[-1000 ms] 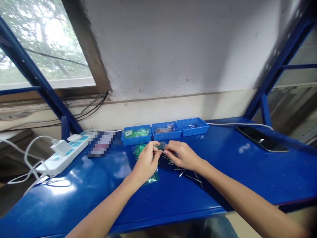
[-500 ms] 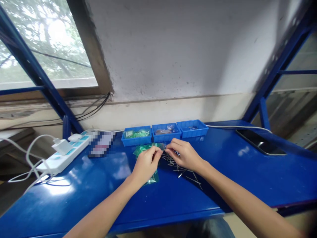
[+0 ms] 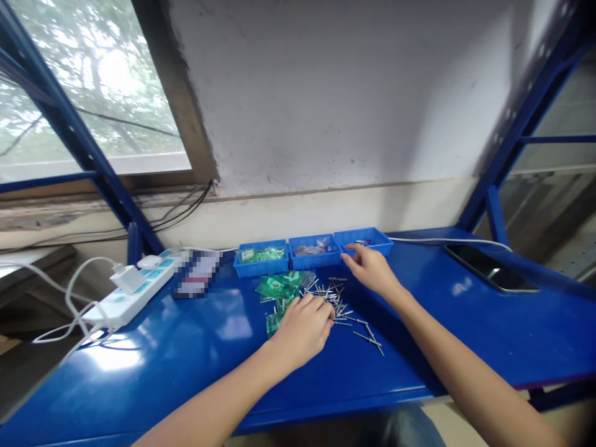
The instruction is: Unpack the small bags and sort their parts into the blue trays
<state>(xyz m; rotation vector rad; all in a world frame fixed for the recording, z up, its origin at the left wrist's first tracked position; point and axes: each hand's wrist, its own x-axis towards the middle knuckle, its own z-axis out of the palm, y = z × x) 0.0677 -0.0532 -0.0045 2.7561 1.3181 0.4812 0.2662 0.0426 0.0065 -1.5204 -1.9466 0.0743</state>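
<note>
My left hand [image 3: 305, 326] rests low over a loose pile of thin metal pins [image 3: 342, 307] that look like blind rivets. Its fingers curl down at the pile, and what they hold, if anything, is hidden. Small green clear-plastic packets [image 3: 284, 285] lie left of the pile, partly under this hand. My right hand [image 3: 371, 268] is raised before the right-hand blue bin [image 3: 384, 245], fingers apart, with no object visible in it. A few metal pieces lie in that bin.
The left blue bin [image 3: 261, 268] holds green packets; the middle blue bin [image 3: 316, 256] holds clear bags. A white power strip [image 3: 135, 292] with cables and a pixelated item [image 3: 198, 276] stand at left. A dark phone [image 3: 491, 270] lies at right.
My hands were together above the pile, fingertips pinched. They have parted: the left has come down to the pins, the right has moved out to the right-hand bins.
</note>
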